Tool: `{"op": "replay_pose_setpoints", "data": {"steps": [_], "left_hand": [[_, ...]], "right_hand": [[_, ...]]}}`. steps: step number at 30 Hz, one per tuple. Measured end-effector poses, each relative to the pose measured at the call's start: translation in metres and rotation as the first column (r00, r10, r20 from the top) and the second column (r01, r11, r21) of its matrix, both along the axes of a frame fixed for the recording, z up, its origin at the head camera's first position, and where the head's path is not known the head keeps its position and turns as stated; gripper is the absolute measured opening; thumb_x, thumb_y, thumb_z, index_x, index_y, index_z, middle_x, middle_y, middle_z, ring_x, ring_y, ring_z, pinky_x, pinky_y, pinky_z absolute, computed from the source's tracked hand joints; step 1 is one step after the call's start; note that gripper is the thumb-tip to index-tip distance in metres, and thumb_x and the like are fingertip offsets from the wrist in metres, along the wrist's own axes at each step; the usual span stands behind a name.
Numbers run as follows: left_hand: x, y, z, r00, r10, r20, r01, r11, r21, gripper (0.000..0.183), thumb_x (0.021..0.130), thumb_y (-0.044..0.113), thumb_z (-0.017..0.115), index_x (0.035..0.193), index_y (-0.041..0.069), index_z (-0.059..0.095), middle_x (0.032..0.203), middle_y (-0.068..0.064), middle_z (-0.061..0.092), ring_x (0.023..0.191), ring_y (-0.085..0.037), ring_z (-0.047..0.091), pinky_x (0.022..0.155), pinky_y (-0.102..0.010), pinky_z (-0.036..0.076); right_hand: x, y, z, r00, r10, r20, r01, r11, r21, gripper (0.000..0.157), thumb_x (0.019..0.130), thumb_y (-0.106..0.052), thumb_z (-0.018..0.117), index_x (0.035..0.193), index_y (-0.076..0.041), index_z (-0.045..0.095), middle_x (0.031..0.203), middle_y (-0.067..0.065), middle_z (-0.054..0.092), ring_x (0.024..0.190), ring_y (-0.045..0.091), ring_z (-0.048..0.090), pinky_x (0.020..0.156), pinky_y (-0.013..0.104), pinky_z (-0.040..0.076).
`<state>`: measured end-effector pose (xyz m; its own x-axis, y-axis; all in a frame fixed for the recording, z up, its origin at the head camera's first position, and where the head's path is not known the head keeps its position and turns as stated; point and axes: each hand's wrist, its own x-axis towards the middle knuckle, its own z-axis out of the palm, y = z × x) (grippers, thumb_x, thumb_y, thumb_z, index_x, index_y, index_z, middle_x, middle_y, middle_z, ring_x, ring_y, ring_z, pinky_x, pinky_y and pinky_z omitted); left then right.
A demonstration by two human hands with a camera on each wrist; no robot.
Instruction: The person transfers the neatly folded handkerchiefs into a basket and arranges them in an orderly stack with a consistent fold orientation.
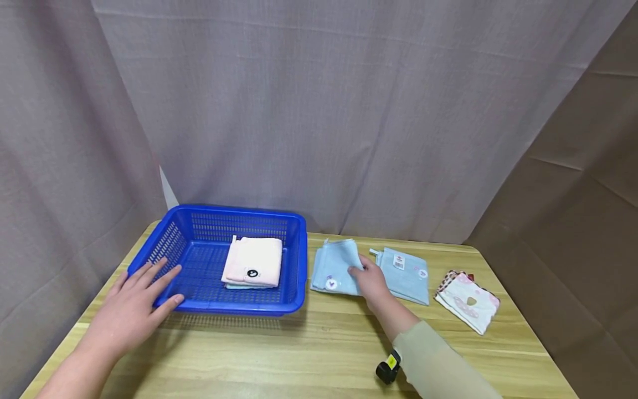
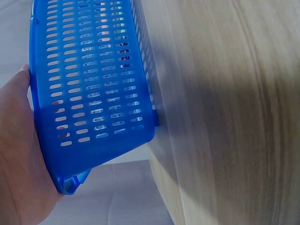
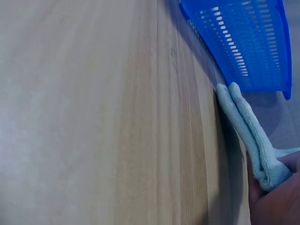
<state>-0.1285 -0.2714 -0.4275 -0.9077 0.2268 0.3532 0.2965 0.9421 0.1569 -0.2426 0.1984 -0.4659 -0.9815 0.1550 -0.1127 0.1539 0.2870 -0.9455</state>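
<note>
My left hand (image 1: 130, 305) rests over the front-left corner of a blue plastic basket (image 1: 229, 306), its fingers spread and reaching over the rim. Inside the basket, toward its right side, lies a folded pale pink towel (image 1: 256, 257) with a round black mark, on top of a light blue one. To the right of the basket, my right hand (image 1: 371, 280) pinches the right edge of a folded light blue towel (image 1: 339, 266). In the right wrist view that towel (image 3: 251, 136) shows its thick folded layers edge-on, with the thumb on one side and fingers on the other.
Just right of my right hand lies a second folded blue towel (image 1: 408, 277) with a white label. Farther right is a white patterned cloth (image 1: 471, 302). A black strap end with a yellow tag (image 1: 391, 362) hangs by the right sleeve. Grey curtain (image 1: 319, 111) stands behind the wooden table (image 1: 279, 354).
</note>
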Motion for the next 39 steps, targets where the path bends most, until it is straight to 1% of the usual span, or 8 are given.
{"op": "replay_pose_setpoints", "data": {"steps": [4,11,16,23,28,30,36,39], "left_hand": [[0.0,0.001,0.001,1.0,-0.002,-0.004,0.002,1.0,0.003,0.061,0.097,0.05,0.057,0.146,0.015,0.05,0.152,-0.021,0.04,0.137,-0.05,0.033,0.115,-0.067,0.005],[0.0,0.0,0.001,1.0,-0.006,-0.015,0.006,1.0,0.003,0.06,0.098,0.05,0.057,0.146,0.015,0.05,0.151,-0.021,0.041,0.137,-0.05,0.033,0.116,-0.065,0.003],[0.0,0.001,0.001,1.0,-0.004,-0.004,0.004,1.0,0.003,0.061,0.098,0.05,0.057,0.146,0.015,0.05,0.152,-0.021,0.04,0.137,-0.05,0.033,0.115,-0.067,0.005],[0.0,0.001,0.0,1.0,-0.003,0.012,0.003,1.0,0.001,0.061,0.098,0.051,0.056,0.147,0.015,0.049,0.153,-0.021,0.039,0.138,-0.051,0.032,0.114,-0.068,0.007],[0.001,0.0,0.0,1.0,-0.007,-0.006,0.007,1.0,0.006,0.06,0.098,0.05,0.056,0.147,0.016,0.049,0.152,-0.021,0.039,0.138,-0.05,0.032,0.116,-0.066,0.004],[0.0,0.0,0.0,1.0,-0.008,-0.017,0.008,1.0,0.006,0.06,0.097,0.05,0.057,0.147,0.016,0.05,0.152,-0.02,0.04,0.137,-0.05,0.033,0.115,-0.066,0.004],[0.0,-0.001,0.0,1.0,-0.006,-0.006,0.006,1.0,0.001,0.06,0.098,0.051,0.055,0.147,0.016,0.049,0.153,-0.02,0.039,0.138,-0.05,0.032,0.115,-0.067,0.005],[0.0,-0.001,-0.001,1.0,-0.006,-0.002,0.006,1.0,0.0,0.061,0.098,0.052,0.054,0.147,0.016,0.049,0.153,-0.021,0.039,0.138,-0.051,0.032,0.115,-0.067,0.004]], "right_hand": [[0.005,-0.002,0.004,1.0,-0.011,-0.01,0.011,0.999,-0.043,0.056,0.095,-0.009,0.061,0.149,-0.006,0.044,0.15,0.023,0.042,0.131,0.039,0.047,0.108,0.05,0.041],[0.012,-0.003,0.006,1.0,-0.016,-0.006,0.016,0.994,-0.105,0.055,0.097,-0.01,0.059,0.149,-0.007,0.044,0.147,0.021,0.045,0.125,0.038,0.052,0.104,0.049,0.045],[0.015,-0.001,0.007,1.0,-0.031,-0.007,0.03,0.993,-0.113,0.056,0.096,-0.01,0.06,0.149,-0.007,0.043,0.146,0.022,0.047,0.121,0.035,0.055,0.101,0.046,0.048],[0.018,0.001,0.009,0.999,-0.047,0.001,0.046,0.991,-0.126,0.056,0.096,-0.011,0.06,0.149,-0.008,0.044,0.141,0.022,0.051,0.112,0.031,0.059,0.092,0.037,0.054],[0.023,0.003,0.011,0.999,-0.036,0.01,0.037,0.988,-0.15,0.055,0.097,-0.013,0.059,0.15,-0.009,0.043,0.14,0.02,0.052,0.111,0.028,0.059,0.09,0.033,0.054],[0.024,0.003,0.012,0.999,-0.033,0.014,0.035,0.987,-0.158,0.055,0.097,-0.013,0.059,0.15,-0.009,0.044,0.138,0.019,0.053,0.109,0.025,0.06,0.089,0.032,0.054],[0.03,0.004,0.014,0.999,-0.036,-0.003,0.035,0.985,-0.17,0.055,0.096,-0.012,0.059,0.149,-0.007,0.044,0.131,0.021,0.057,0.095,0.017,0.064,0.083,0.027,0.055],[0.032,0.004,0.016,0.999,-0.039,-0.003,0.038,0.984,-0.172,0.056,0.096,-0.012,0.059,0.149,-0.008,0.044,0.132,0.021,0.057,0.094,0.016,0.065,0.081,0.026,0.055]]}}
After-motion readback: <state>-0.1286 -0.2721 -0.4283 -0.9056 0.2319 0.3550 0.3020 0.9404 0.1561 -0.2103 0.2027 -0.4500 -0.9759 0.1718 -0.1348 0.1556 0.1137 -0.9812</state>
